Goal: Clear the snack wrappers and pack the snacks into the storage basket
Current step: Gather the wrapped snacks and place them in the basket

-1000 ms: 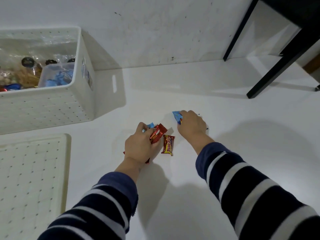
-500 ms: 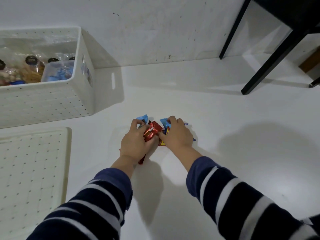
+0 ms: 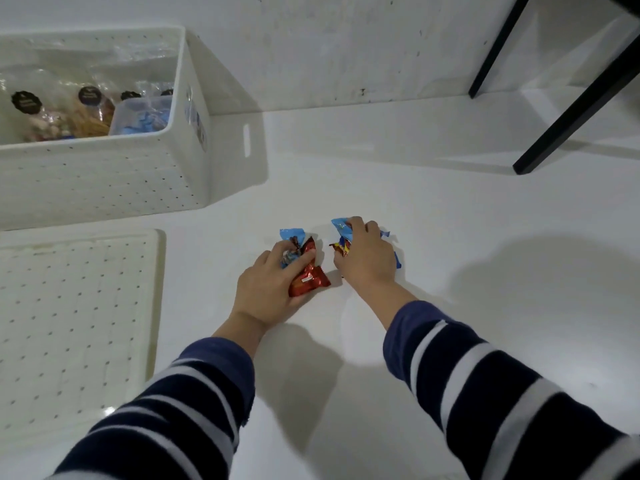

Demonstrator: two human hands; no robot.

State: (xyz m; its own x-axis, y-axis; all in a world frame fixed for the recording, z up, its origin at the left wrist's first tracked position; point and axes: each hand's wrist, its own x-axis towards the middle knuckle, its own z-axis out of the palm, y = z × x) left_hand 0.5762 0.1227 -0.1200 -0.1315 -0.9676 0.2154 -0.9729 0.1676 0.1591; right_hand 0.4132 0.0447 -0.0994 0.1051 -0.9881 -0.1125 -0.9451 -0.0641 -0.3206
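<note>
I see the white storage basket (image 3: 104, 174) holding clear snack bags with round black labels and a small clear tub (image 3: 142, 116) of blue pieces; the label writing I cannot read. To the right of the basket, my left hand (image 3: 266, 289) grips a red wrapper (image 3: 306, 275) and a blue one (image 3: 292, 237). My right hand (image 3: 367, 258) closes on blue wrappers (image 3: 341, 226), partly hidden.
</note>
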